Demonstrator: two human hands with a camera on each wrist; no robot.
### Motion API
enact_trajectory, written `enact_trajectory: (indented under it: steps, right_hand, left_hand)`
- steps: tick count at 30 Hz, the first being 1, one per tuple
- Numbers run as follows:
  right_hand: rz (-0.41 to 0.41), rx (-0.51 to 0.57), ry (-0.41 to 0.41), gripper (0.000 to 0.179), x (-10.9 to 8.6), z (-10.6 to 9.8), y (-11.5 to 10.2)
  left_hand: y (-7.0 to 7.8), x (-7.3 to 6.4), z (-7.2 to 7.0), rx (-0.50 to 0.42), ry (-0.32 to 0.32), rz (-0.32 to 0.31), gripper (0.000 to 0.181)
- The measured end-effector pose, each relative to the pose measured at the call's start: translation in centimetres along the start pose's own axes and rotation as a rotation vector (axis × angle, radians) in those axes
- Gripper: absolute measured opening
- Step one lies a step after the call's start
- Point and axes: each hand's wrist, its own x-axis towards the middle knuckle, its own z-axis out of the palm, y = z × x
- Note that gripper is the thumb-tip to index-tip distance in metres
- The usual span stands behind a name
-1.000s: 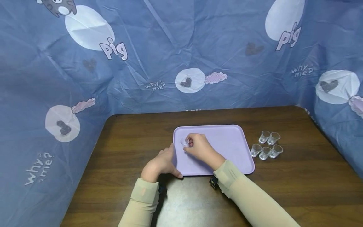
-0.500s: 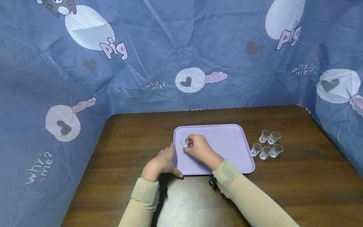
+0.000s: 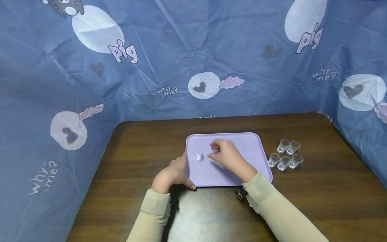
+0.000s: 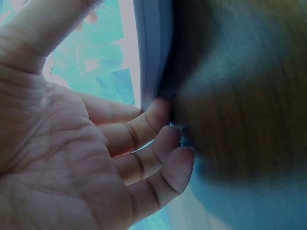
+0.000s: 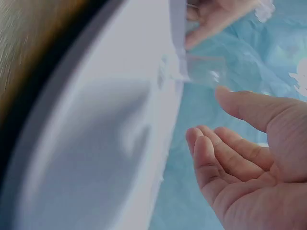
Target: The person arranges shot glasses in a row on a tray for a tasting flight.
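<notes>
A small clear plastic cup [image 3: 198, 154] stands upright near the left end of a purple tray [image 3: 229, 174]. Just right of the cup, my right hand [image 3: 228, 155] is over the tray, apart from the cup. In the right wrist view its thumb and fingers are spread, with nothing between them, and the clear cup [image 5: 206, 69] is beyond the thumb tip. My left hand [image 3: 172, 173] rests against the tray's left edge, thumb near the front corner. The left wrist view shows the fingertips [image 4: 178, 167] touching the tray's side [image 4: 152, 48].
Several matching clear cups [image 3: 284, 163] stand in a group on the brown wooden table [image 3: 145, 141], just right of the tray. A blue printed cloth [image 3: 157, 67] rises behind the table and along both sides.
My right hand has let go of the clear cup and moved right, leaving it upright on the tray. The left hand has stayed at the tray's edge.
</notes>
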Motion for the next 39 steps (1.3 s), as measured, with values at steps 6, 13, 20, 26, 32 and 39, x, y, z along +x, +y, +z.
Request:
enact_trajectory:
  steps: [6, 13, 20, 26, 32, 39]
  right_hand:
    - [-0.004, 0.025, 0.076, 0.03, -1.5, -3.3, 0.7]
    - [-0.03, 0.017, 0.182, 0.031, -3.3, -7.0, 1.9]
    - [-0.057, -0.042, 0.284, 0.03, -5.6, -10.7, 3.3]
    - [-0.004, -0.098, 0.34, 0.031, -7.7, -13.7, 4.7]
    - [0.044, -0.141, 0.395, 0.034, -9.7, -15.9, 6.9]
    - [0.09, -0.131, 0.427, 0.038, -12.0, -18.1, 9.7]
  left_hand:
    - [0.0, 0.1, 0.0, -0.001, -0.007, -0.005, 0.141]
    - [0.0, 0.0, 0.0, -0.011, -0.015, -0.011, 0.14]
    - [0.1, -0.2, -0.1, -0.007, -0.008, 0.001, 0.139]
    - [0.1, -0.1, 0.0, -0.008, 0.002, 0.007, 0.139]
    - [-0.1, -0.1, 0.2, -0.018, 0.008, 0.012, 0.139]
    - [-0.1, 0.0, 0.2, -0.026, 0.01, 0.021, 0.139]
